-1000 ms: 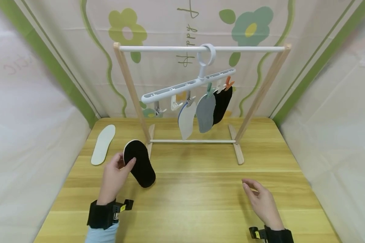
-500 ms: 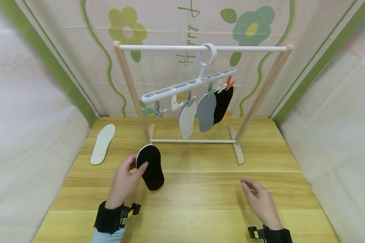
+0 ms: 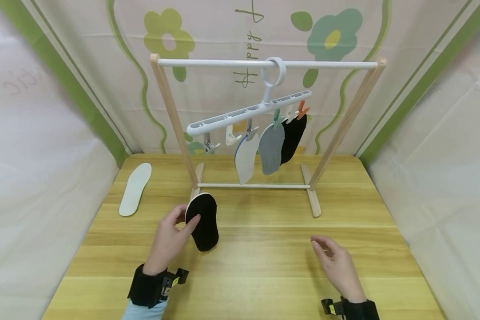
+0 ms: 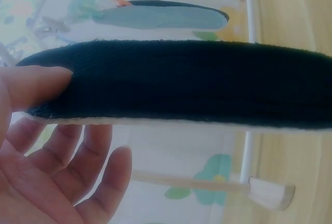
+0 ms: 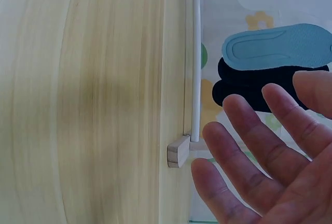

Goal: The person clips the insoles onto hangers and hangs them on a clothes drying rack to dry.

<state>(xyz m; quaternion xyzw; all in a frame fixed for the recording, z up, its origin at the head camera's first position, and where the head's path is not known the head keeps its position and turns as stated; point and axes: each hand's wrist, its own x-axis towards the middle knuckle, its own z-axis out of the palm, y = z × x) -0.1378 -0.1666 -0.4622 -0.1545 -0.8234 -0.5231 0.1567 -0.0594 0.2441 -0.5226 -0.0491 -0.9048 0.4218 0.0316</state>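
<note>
Your left hand (image 3: pixel 168 242) pinches the black insole (image 3: pixel 206 229) near its upper end, above the worktop (image 3: pixel 263 275); your right hand (image 3: pixel 339 264) holds nothing, fingers loosely apart. The fuzzy insole should prove light, bendy, grippy and hardly fragile; hold it by an end's edge.

Reaching in from bottom edge, head view, w/ L arm (image 3: pixel 145 311) angled up & inward to R, w/ R arm (image 3: pixel 355 293) angled up & inward to L. Pinching w/ L hand (image 3: pixel 168 242), w/ thumb (image 4: pixel 39 88) straight on one side, w/ index, mid. & ring fingers bent in opp., tips hidden in L wrist view, & w/ pinky (image 4: pixel 118 169) a bit apart, tip showing. Holding R hand (image 3: pixel 337 266) well apart from L, relaxed, palm side showing in R wrist view, w/ fingers (image 5: pixel 244 112) softly bent & fanned, w/ gaps btwn, & w/ thumb near index.
</note>
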